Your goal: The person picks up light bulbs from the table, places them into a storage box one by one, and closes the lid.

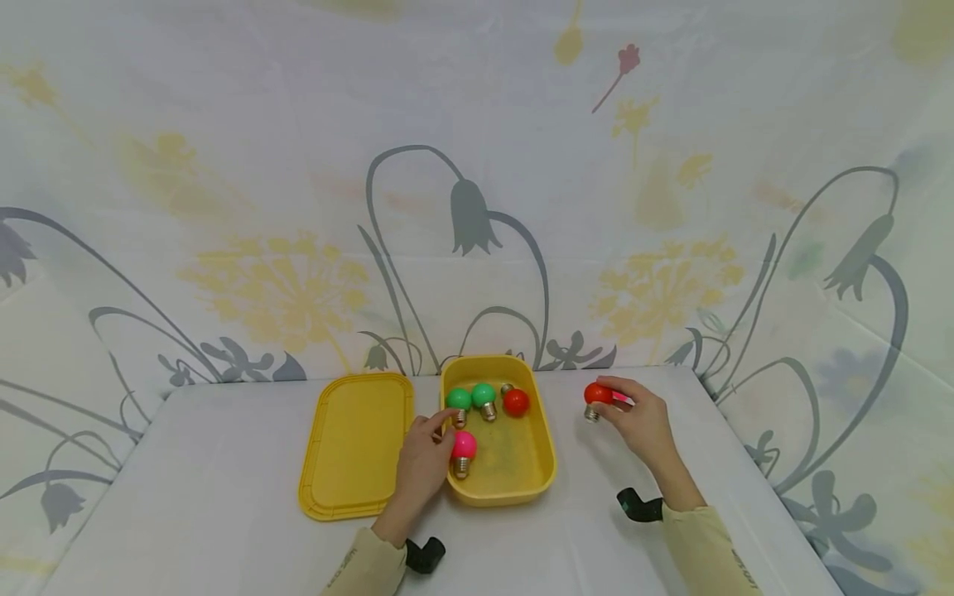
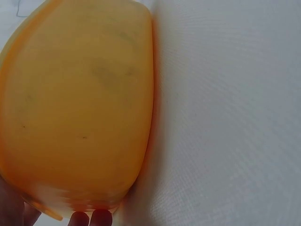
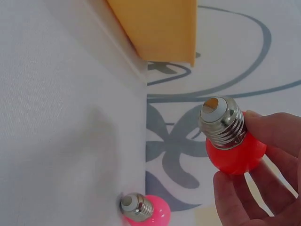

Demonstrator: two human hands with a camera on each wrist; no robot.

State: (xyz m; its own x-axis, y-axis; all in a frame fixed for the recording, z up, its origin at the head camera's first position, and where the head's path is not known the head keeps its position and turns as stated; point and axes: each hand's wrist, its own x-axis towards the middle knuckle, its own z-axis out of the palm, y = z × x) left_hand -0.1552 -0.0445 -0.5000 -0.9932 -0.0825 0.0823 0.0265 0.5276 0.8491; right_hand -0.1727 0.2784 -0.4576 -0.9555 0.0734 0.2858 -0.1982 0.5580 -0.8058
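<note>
My right hand [image 1: 639, 420] pinches a red light bulb [image 3: 240, 157] between thumb and fingers, its metal screw base [image 3: 221, 123] bare. The bulb is held up to the right of a yellow container [image 1: 495, 488]. At that container's left side, my left hand [image 1: 426, 455] grips the rim, with fingertips [image 2: 101, 217] against the outer wall in the left wrist view. Inside lie a green bulb [image 1: 459, 399], another green bulb [image 1: 484, 393], a red bulb [image 1: 516, 403] and, near the left hand, a pink bulb [image 1: 464, 444].
A second pink bulb [image 3: 159, 210] rests on the table beyond the right hand, mostly hidden by it in the head view. The flat yellow lid [image 1: 358, 439] lies left of the container. Behind the white table [image 1: 224, 497] hangs a flower-printed cloth [image 1: 477, 124].
</note>
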